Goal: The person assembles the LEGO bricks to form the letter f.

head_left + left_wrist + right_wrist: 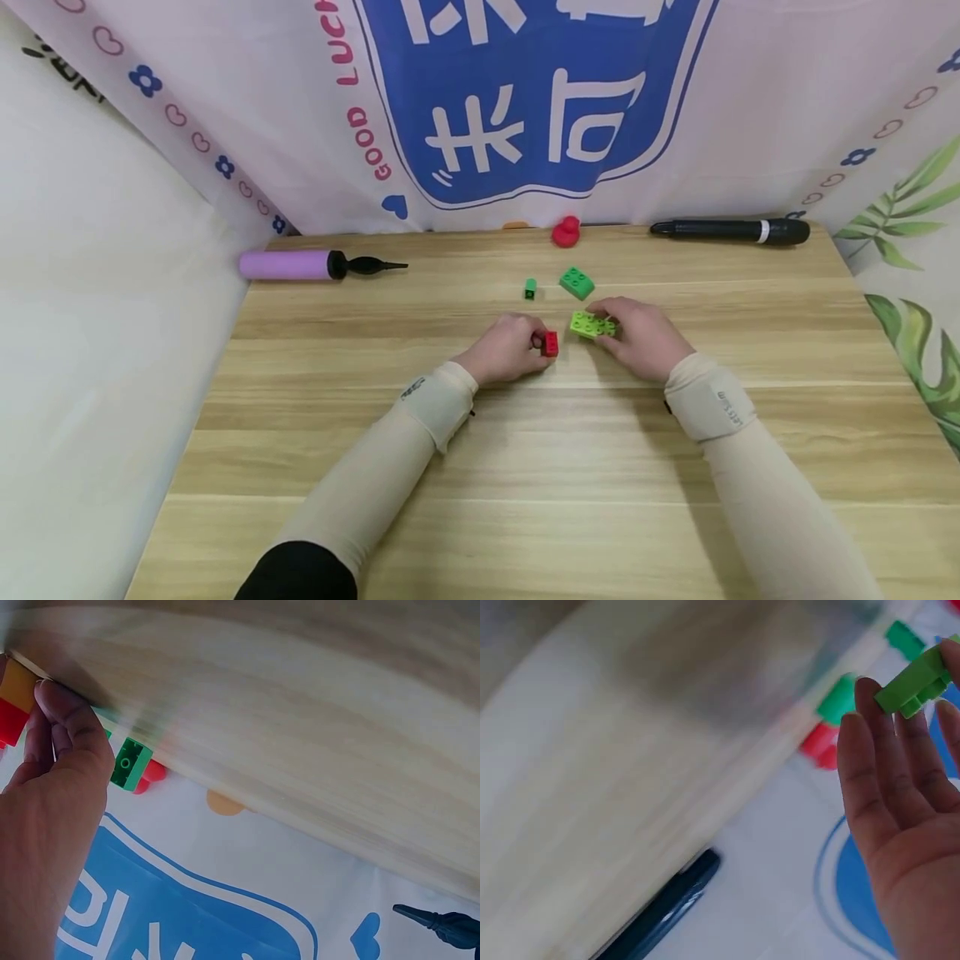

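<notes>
Pinching red brick (551,344), left hand (510,349) curled; lime brick (585,324), right hand (647,340) straighter

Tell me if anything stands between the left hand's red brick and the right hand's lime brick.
Nothing visible does: in the head view, only bare tabletop shows between the red brick and the lime brick. The larger green brick and small green brick lie farther back.
</notes>
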`<state>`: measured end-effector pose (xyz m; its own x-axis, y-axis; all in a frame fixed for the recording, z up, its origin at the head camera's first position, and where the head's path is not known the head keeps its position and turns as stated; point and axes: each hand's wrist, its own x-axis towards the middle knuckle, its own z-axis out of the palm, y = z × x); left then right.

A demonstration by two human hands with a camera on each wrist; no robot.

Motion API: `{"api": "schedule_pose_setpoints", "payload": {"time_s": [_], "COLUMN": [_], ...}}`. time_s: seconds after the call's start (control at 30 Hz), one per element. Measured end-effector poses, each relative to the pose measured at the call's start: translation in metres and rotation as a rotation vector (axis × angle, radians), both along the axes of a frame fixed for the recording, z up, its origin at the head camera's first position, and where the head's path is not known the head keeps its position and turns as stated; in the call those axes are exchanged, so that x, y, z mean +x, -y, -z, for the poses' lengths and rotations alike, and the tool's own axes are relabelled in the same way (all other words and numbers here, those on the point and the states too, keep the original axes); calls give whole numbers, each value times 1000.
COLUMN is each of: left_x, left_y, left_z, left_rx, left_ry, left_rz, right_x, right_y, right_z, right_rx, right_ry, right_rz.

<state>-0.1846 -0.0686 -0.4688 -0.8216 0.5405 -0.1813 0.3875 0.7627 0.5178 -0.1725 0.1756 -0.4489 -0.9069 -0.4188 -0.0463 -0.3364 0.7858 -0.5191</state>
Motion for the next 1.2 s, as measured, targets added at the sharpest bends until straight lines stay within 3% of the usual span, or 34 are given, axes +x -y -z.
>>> {"api": "schedule_pose_setpoints", "payload": {"time_s": [0.27,0.67,0.93,1.2], "left_x": [1,0,-1,0], "left_y": [0,0,2,1], "left_z": [-1,-1,0,0], "left_rx": [-23,-50,-25,-24], "left_ry": [1,-11,6,6], "left_rz": [2,14,-1,6], "right_x": [9,13,8,10], "right_y": [28,31,33,30], "right_z": [-17,-7,-11,-15], "right_rx": [-57,1,48,55], "right_ry": [-35,-75,-34,-65], "right_rz": [-122,-228,-188,-191]}}
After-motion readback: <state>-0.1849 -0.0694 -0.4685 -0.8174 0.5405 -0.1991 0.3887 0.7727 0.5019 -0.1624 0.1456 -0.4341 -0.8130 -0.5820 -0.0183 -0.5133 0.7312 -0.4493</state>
